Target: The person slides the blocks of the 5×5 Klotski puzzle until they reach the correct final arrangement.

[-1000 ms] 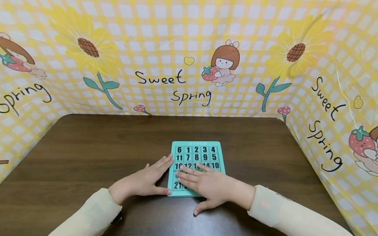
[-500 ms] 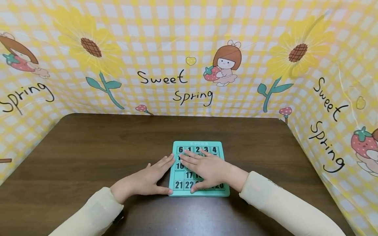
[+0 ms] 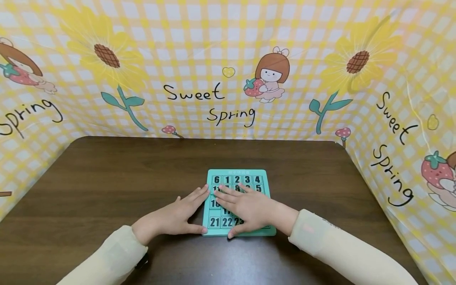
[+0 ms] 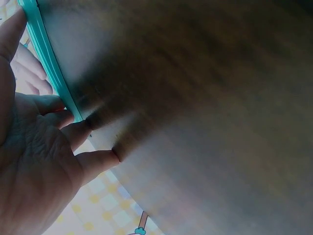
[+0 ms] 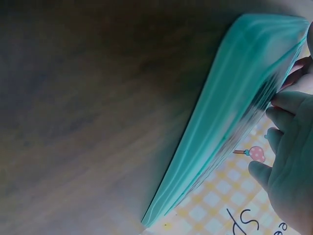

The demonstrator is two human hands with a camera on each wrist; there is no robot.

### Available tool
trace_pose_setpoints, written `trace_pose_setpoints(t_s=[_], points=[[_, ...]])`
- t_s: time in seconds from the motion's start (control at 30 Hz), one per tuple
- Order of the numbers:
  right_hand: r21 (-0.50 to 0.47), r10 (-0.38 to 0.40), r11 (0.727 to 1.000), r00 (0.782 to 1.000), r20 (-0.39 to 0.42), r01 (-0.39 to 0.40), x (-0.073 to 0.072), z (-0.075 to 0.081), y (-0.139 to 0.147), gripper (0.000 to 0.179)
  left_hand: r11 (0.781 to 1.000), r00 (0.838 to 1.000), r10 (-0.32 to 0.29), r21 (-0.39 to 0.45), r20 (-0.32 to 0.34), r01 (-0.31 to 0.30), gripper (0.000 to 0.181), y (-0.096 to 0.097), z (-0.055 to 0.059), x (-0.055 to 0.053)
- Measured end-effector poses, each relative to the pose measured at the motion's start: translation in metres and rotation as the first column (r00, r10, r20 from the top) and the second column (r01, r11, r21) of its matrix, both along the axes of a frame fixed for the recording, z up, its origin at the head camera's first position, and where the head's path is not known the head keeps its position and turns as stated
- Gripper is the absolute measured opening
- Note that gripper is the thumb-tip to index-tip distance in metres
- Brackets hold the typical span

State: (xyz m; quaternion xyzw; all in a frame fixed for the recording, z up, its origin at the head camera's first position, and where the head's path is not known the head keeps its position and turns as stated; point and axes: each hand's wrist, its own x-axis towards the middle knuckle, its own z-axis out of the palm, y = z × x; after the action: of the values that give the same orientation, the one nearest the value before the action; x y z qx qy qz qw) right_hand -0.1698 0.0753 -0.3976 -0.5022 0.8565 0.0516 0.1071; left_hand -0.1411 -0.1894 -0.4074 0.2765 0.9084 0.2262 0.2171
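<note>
A teal number sliding puzzle (image 3: 236,173) lies flat on the table, its black-numbered tiles partly covered. My left hand (image 3: 178,217) rests at its left side, fingertips against the upper edge and thumb at the lower left corner. In the left wrist view, the fingers (image 4: 98,164) of that hand stretch along the teal rim. My right hand (image 3: 249,208) lies over the middle tiles with extended fingers, fingertips by the left column at the 16 tile (image 3: 214,203). The 16 sits slightly low, partway into the gap above the 21. Tiles under the right hand are hidden.
The brown wooden table (image 3: 142,158) extends around the puzzle. A yellow checked cloth (image 3: 199,47) with printed flowers and lettering stands as a wall along the back and both sides.
My right hand first moves up the puzzle, then slightly back down. The 16 tile has slid a little toward the gap below it. My left hand stays in place.
</note>
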Motion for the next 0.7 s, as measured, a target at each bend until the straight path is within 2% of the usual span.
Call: trace_pose_setpoints(t_s=[0.43, 0.7], points=[[-0.005, 0.048, 0.999, 0.999, -0.020, -0.048, 0.010, 0.001, 0.002, 0.095, 1.000, 1.000, 0.007, 0.003, 0.001, -0.007, 0.101, 0.000, 0.002, 0.001], [-0.022, -0.010, 1.000, 1.000, -0.014, 0.009, -0.002, 0.008, 0.006, 0.093, 1.000, 1.000, 0.002, 0.007, -0.008, -0.002, 0.101, 0.001, 0.002, 0.001]])
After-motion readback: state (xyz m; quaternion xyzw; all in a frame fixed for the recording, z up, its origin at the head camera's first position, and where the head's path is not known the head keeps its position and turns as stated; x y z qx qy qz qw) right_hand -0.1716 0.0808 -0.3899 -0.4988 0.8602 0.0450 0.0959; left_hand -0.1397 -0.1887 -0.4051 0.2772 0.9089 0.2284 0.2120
